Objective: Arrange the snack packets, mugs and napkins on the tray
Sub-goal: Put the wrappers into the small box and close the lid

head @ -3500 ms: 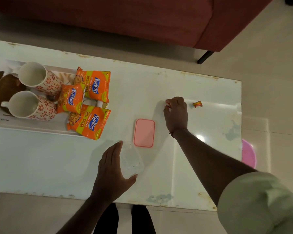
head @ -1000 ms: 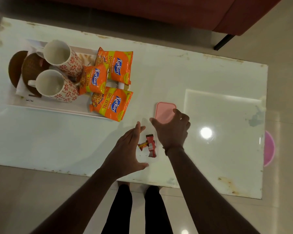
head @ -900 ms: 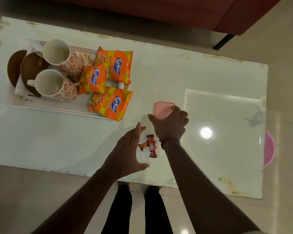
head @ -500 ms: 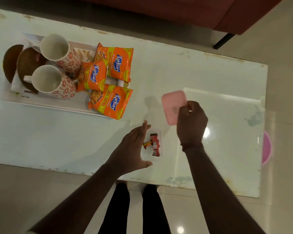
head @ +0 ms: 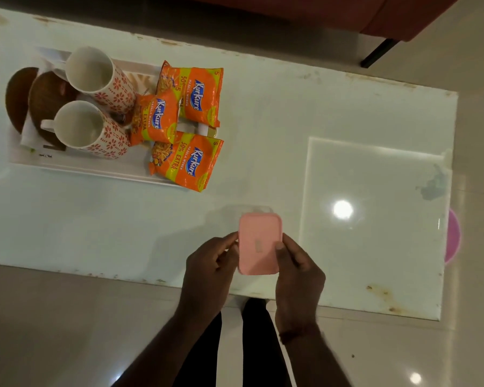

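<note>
Both hands are on a small pink lid [head: 260,248] near the front edge of the table [head: 291,129]. The left hand [head: 208,270] pinches its left long side and the right hand [head: 298,270] has its thumb on the top near the right side, fingers curled under or alongside. The lid's long axis runs away from the person. It seems to sit over a clear box whose rim just shows past its far edge, though I cannot tell if it is pressed home. The tray [head: 81,170] lies well off to the far left. On it stand two flowered mugs [head: 95,76], and beside them three orange snack packets [head: 190,93], the nearest one hanging over the tray's front edge. A bit of white under the brown mats [head: 44,101] at the tray's left end may be napkins, but I cannot be sure. The left hand is the nearer one to the tray, so any carry there would go leftward and away, across bare table. Both forearms come straight in from the near edge, wrists low, knuckles toward me.
</note>
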